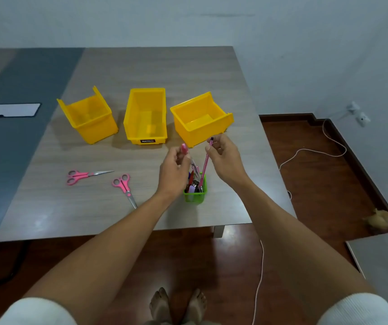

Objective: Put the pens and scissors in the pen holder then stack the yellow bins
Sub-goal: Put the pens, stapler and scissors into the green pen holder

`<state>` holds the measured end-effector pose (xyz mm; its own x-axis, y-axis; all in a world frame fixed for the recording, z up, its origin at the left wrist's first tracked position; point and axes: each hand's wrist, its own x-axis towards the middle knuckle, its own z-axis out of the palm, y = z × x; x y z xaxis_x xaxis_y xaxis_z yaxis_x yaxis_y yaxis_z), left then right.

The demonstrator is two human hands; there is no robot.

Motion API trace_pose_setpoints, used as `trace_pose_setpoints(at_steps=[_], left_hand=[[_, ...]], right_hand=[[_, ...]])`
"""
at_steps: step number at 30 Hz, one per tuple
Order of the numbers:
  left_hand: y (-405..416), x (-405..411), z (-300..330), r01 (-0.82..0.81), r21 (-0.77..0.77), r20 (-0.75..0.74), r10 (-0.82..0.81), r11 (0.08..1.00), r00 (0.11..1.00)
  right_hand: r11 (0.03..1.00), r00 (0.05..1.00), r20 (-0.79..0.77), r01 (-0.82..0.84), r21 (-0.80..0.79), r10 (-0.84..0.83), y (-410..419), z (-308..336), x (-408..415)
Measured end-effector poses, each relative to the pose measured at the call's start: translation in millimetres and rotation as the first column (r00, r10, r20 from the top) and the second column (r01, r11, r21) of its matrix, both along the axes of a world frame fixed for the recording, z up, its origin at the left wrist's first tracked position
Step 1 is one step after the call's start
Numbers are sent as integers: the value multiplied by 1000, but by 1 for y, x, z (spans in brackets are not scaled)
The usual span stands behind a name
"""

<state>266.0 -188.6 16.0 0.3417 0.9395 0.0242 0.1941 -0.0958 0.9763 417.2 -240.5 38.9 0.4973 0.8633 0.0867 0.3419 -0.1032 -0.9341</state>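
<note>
A green pen holder [195, 197] stands near the table's front edge, with several pens in it. My right hand [224, 158] pinches a thin pink pen [205, 164] upright, its lower end inside the holder. My left hand [174, 171] grips a pink-capped pen [184, 148] just above the holder's left side. Three yellow bins stand in a row behind: left [89, 119], middle [146, 117], right [200, 120]. Two pink-handled scissors lie on the table to the left, one [87, 175] farther out, the other [125, 186] nearer the holder.
The grey wood table [141, 66] ends just right of the holder and close in front of it. A white pad [11, 110] lies on the dark strip at far left. A cable [305, 151] trails over the wooden floor to the right.
</note>
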Motion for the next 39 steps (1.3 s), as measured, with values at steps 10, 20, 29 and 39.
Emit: trace_pose_setpoints(at_steps=[10,20,29,39], left_hand=[[-19,-9,-51,86,89,-308,-55,992,950],[22,-77,-42,-94,59,-395,109,994,912],[76,-180,-42,-235,57,-560,226,970,797],[150,-256,-66,-330,37,-632,278,943,723]], right_hand=[[984,993,85,-71,-163,85,-16,-48,-8],[1000,983,182,-12,-9,13,16,-23,-37],[959,957,117,-249,-139,266,75,-34,-123],[866,915,163,-275,-417,369,127,-80,-212]])
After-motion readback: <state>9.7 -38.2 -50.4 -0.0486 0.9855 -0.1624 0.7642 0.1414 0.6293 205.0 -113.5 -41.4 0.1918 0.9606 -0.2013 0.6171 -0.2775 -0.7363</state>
